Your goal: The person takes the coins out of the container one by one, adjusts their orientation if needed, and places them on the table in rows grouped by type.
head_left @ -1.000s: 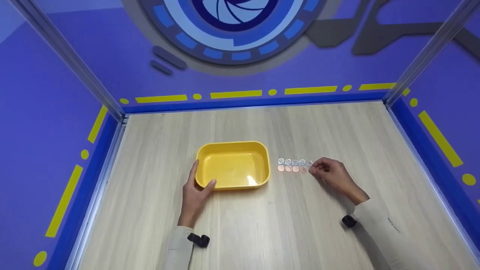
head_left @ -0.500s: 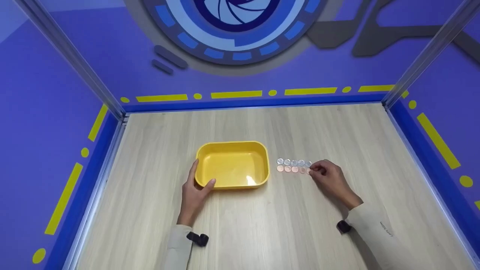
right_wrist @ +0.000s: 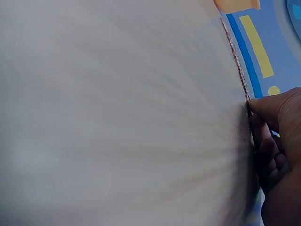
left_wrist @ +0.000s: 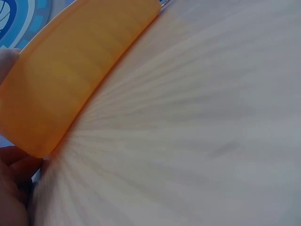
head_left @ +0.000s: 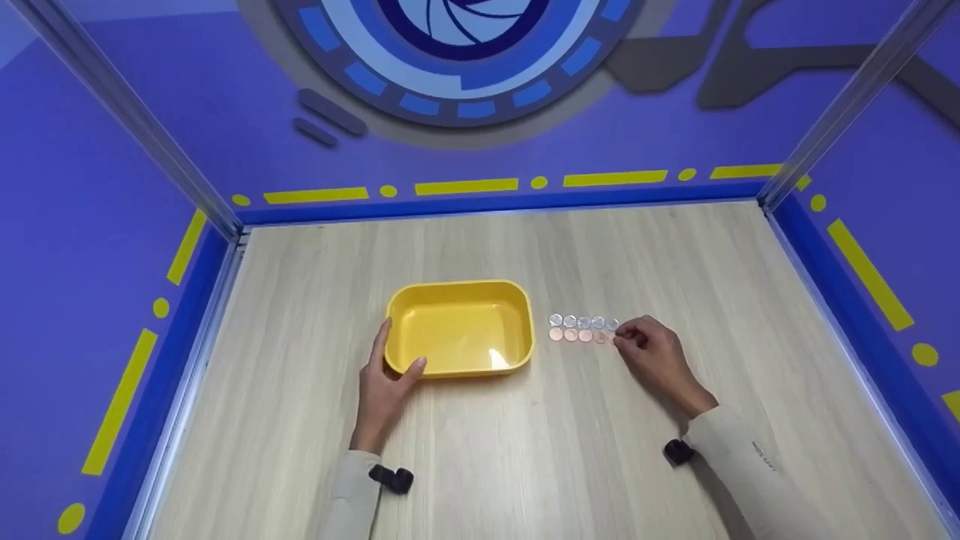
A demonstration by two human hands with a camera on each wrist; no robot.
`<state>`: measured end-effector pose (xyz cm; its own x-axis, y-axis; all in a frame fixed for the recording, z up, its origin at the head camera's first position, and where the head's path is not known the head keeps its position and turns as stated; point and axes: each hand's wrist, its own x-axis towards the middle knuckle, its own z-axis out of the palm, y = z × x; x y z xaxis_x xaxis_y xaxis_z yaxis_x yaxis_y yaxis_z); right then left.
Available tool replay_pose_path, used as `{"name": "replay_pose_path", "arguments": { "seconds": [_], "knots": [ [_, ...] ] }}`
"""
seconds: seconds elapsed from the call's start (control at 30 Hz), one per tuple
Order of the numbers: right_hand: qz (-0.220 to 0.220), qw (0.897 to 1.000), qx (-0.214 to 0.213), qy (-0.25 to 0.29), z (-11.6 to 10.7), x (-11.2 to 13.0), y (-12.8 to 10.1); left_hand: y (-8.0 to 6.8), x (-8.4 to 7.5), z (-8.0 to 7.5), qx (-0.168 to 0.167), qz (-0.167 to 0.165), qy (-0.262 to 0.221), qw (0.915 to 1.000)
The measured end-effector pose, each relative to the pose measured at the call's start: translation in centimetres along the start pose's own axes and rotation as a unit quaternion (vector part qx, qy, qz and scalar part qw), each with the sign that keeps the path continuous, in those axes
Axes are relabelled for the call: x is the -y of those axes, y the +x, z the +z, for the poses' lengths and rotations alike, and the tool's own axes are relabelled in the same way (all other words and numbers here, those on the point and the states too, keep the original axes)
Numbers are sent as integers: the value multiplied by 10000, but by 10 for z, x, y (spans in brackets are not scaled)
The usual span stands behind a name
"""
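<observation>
- Coins [head_left: 583, 329]: two short rows lying flat on the wooden table [head_left: 600, 450], just right of the yellow tray [head_left: 459, 327]. Far row silver-coloured [head_left: 583, 322], near row copper-coloured [head_left: 577, 335].
- Right hand [head_left: 651, 351]: at the right end of the rows, fingers curled, fingertips [head_left: 619, 339] down on the end copper coin. Whether the coin is pinched or only touched cannot be told from the head view. Right wrist view: thumb and fingers [right_wrist: 268, 136] drawn together at the table surface, row of coins seen edge-on as a thin line.
- Left hand [head_left: 390, 382]: grips the tray's near-left corner, thumb [head_left: 415, 367] over the rim, fingers along the left wall. Left wrist view: tray wall close up, fingers [left_wrist: 11, 165] curled beneath its corner.
- Tray: rectangular, rounded corners, sits flat on the table, left of centre; inside shows only a light glare.
- Surround: purple-blue walls with yellow dashes and dots; metal posts at both far corners.
</observation>
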<state>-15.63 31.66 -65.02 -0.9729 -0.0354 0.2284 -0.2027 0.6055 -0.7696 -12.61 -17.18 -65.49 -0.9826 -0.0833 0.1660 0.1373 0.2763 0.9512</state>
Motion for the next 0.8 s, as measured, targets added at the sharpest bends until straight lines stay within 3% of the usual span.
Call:
{"name": "replay_pose_path", "arguments": {
  "seconds": [0.17, 0.33, 0.53, 0.6, 0.67, 0.73, 0.8],
  "knots": [
    [70, 10000, 38, 30, 0, 2, -3, -5, 1, -2, 40, -34, 29, 10000],
    [368, 9982, 260, 393, -3, 9, 3, -4, 0, -6, 13, -23, 43, 10000],
    [360, 9939, 718, 750, -11, 21, 15, -1, -7, -23, 76, -211, -31, 9997],
    [236, 9948, 811, 566, -15, 27, 18, 1, -13, -31, 254, -269, 200, 9991],
    [26, 9965, 806, 219, -20, 32, 20, 5, -19, -37, 521, -217, 727, 9958],
    [-204, 9968, 753, -190, -26, 37, 21, 9, -27, -43, 853, -125, 1356, 9870],
    [-484, 9951, 659, -551, -32, 42, 22, 14, -35, -47, 1152, 72, 2052, 9719]
  ]
}}
